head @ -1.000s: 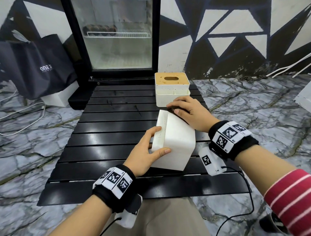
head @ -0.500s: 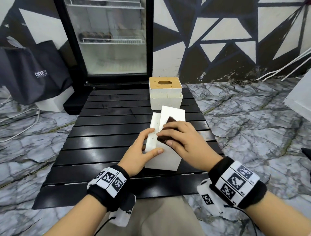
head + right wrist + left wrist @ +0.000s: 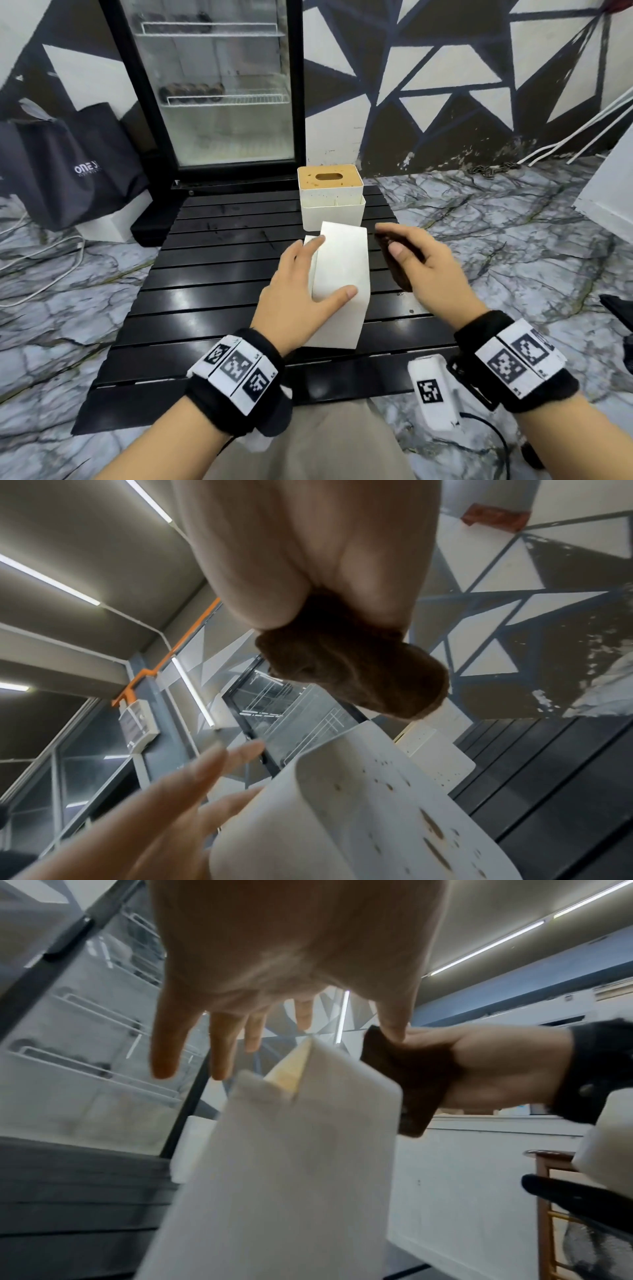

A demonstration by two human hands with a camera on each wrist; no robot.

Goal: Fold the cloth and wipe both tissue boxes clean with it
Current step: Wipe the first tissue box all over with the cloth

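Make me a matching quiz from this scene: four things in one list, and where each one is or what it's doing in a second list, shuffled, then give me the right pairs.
Things:
1. brown cloth
2. near tissue box
3. far tissue box
4. black bag

Places or states:
A. on the floor, left of the table
B. upright at the table's far edge, wooden lid with an oval slot on top
C. held in the right hand, just off the box's right side
D. tipped over in the middle of the table, steadied by the left hand

Pairs: 1-C, 2-D, 3-B, 4-A
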